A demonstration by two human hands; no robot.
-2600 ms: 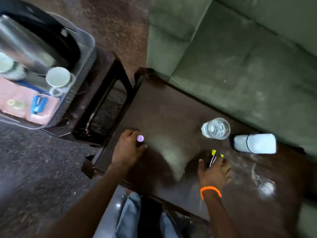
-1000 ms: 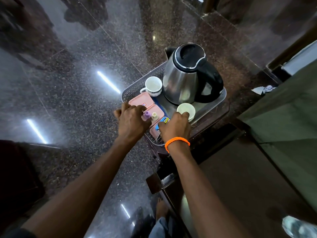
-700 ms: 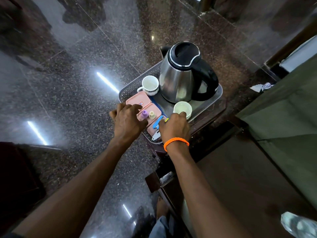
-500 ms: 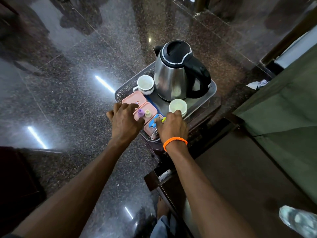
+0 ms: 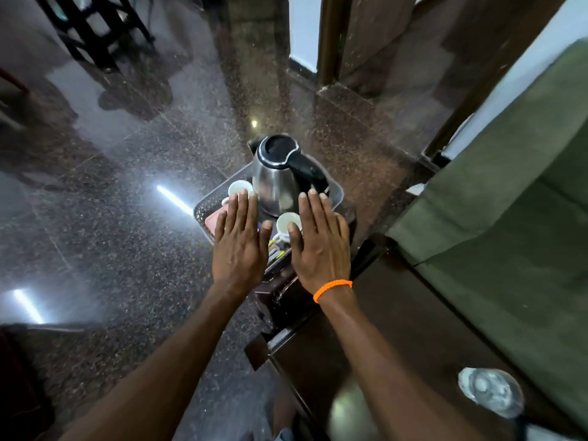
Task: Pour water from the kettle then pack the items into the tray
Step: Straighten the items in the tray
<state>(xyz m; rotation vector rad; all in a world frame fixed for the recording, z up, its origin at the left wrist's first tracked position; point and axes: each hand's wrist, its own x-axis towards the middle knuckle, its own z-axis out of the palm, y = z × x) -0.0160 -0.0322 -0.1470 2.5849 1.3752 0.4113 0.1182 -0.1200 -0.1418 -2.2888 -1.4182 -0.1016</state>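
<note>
Both my forearms bare, no sleeves in view. Orange beaded band point(image 5: 332, 289) round my right wrist, just behind the right hand point(image 5: 321, 246). Left hand point(image 5: 238, 249): nothing worn.

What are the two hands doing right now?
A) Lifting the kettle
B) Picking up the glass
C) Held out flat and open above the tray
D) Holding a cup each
C: the left hand and the right hand are spread flat with fingers straight above the tray, gripping nothing, while the kettle stands in the tray.
</note>
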